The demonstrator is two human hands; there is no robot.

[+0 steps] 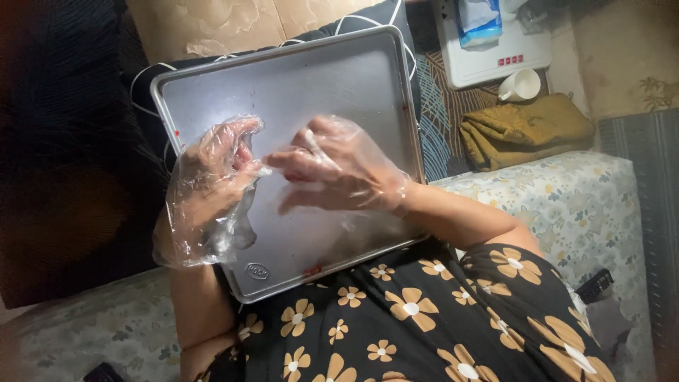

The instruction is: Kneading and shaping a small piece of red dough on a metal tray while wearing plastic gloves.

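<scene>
- Left hand [216, 166] in a loose clear plastic glove [198, 226], fingers curled, over the metal tray's [332, 78] left edge.
- Right hand [339, 170], gloved too, pinches the left glove's fingertip film.
- Tray rests on the lap, red smears near its bottom edge.
- White mug [521, 85] beyond the tray's top right corner.

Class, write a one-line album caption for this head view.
Two gloved hands, left hand and right hand, meet over an empty metal tray.
</scene>
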